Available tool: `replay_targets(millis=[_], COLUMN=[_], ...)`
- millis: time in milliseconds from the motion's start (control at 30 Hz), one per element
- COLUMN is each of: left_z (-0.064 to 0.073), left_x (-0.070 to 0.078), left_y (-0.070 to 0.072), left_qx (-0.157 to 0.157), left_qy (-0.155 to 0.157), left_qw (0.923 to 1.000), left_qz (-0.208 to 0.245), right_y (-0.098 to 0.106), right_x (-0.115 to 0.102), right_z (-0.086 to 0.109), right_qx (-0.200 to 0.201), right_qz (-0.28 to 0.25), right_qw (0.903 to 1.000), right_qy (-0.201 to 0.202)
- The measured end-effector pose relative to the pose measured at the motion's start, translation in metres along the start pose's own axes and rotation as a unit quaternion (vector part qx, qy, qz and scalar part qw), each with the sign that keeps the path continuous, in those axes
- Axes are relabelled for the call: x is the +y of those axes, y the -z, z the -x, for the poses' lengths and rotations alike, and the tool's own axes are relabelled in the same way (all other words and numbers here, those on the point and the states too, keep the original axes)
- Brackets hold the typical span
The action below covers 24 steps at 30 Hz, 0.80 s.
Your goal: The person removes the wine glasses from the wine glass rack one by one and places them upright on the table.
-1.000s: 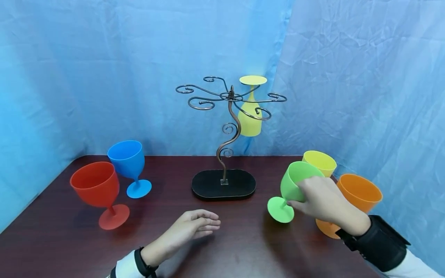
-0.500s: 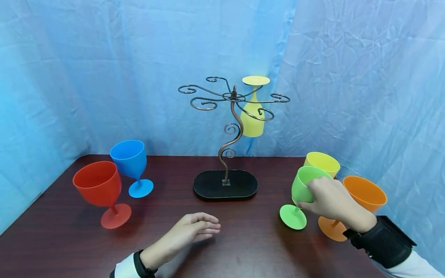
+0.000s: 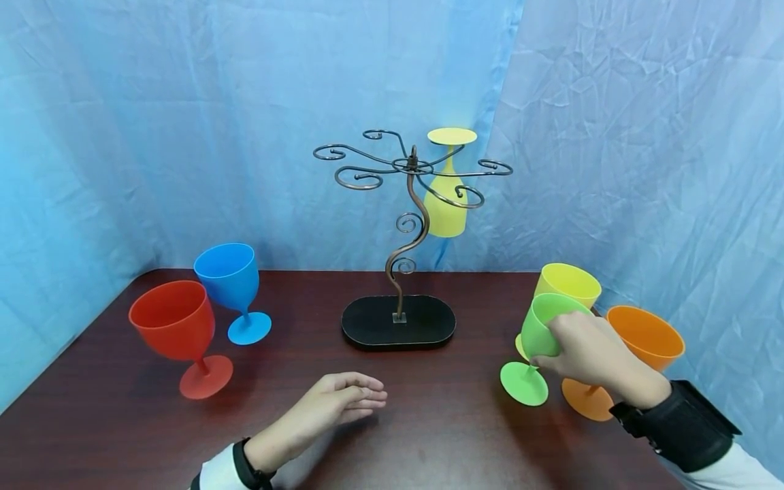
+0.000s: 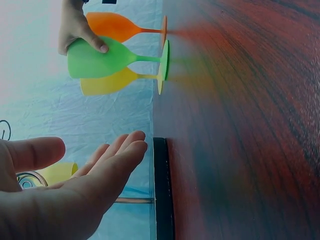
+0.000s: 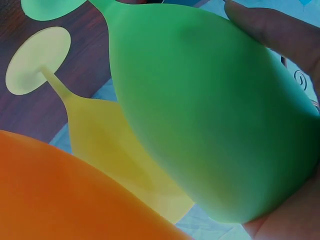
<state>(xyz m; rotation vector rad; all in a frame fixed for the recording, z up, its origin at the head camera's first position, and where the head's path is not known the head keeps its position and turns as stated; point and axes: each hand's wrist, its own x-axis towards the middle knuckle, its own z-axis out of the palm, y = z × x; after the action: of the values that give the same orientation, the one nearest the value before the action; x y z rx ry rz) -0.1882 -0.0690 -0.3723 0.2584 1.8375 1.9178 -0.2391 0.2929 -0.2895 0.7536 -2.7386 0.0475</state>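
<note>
On the right, my right hand (image 3: 584, 347) grips the bowl of a green goblet (image 3: 542, 327), which stands upright with its foot at the tabletop. In the right wrist view the thumb lies along the side of the green bowl. Just behind it stands a yellow goblet (image 3: 566, 282), and to its right an orange goblet (image 3: 643, 337). My left hand (image 3: 339, 405) hovers over the table in front of the rack, fingers extended and holding nothing. In the left wrist view its palm and fingers show, with the thumb apart.
A metal goblet rack (image 3: 401, 262) with curled arms stands mid-table on a black base (image 3: 367, 330). Upside down from one arm hangs another yellow goblet (image 3: 447, 211). Over on the left are a red goblet (image 3: 174, 323) and a blue goblet (image 3: 229, 279). Blue cloth (image 3: 245, 136) hangs behind the table.
The right hand has moved the green goblet to the right and slightly nearer, toward the yellow and orange goblets. The left hand has stayed nearly in place.
</note>
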Motion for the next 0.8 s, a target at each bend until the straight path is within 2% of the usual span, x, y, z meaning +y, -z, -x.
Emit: replay_targets(millis=[233,567,700,767,800], left_z=[0.001,0.005,0.010,0.014,0.016], left_x=[0.000,0.000,0.013,0.023,0.028], left_y=[0.000,0.000,0.003,0.005,0.004], left_qx=[-0.006,-0.002,0.008,0.020,0.032], left_qy=[-0.010,-0.028,-0.061,-0.091,-0.111], left_qw=[0.9999,0.9992,0.9966,0.9921,0.9873], left_qz=[-0.010,-0.027,-0.054,-0.084,-0.109], right_y=[0.003,0.010,0.009,0.009,0.009], right_x=[-0.002,-0.003,-0.001,-0.001,-0.002], right_z=[-0.001,-0.006,-0.003,-0.002,-0.001], right_qx=[0.000,-0.037,-0.048,-0.051,-0.051], right_qz=[0.011,-0.001,-0.013,-0.020,-0.026], right_qw=[0.9999,0.9989,0.9983,0.9981,0.9980], right_qy=[0.013,0.028,0.030,0.029,0.028])
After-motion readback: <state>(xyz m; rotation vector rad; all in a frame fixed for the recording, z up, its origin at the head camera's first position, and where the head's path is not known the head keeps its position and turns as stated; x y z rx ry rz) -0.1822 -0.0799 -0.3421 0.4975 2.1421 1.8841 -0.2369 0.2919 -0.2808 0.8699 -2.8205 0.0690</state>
